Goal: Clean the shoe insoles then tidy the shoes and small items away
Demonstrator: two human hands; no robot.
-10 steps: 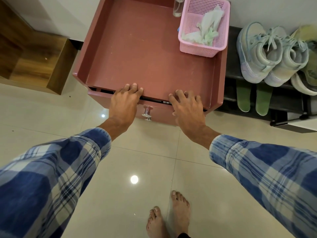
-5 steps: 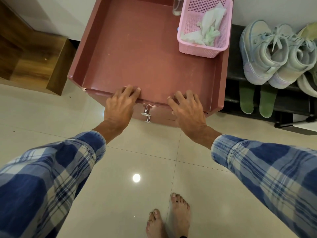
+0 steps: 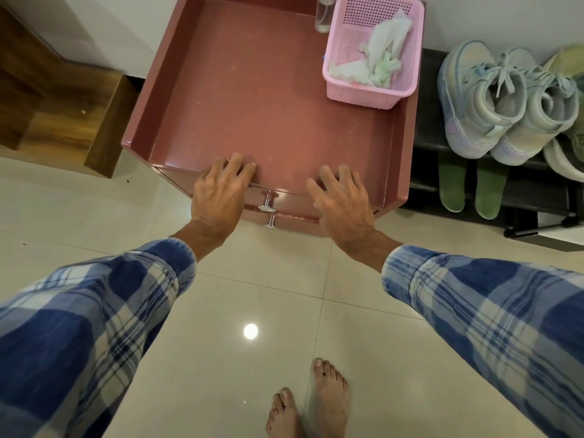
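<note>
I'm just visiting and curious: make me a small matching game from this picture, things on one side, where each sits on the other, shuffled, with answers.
Things: 1 pink basket; 2 green insoles; 3 pale sneakers; 4 clear bottle.
Places: A top of the black rack; B on the red cabinet, beside the basket; C on the cabinet, holding crumpled cloths; D lower rack shelf.
Pairs: 1-C, 2-D, 3-A, 4-B.

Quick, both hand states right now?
Left hand: open, fingers on the cabinet front edge, holding nothing.
Right hand: open, on the same edge, holding nothing.
</note>
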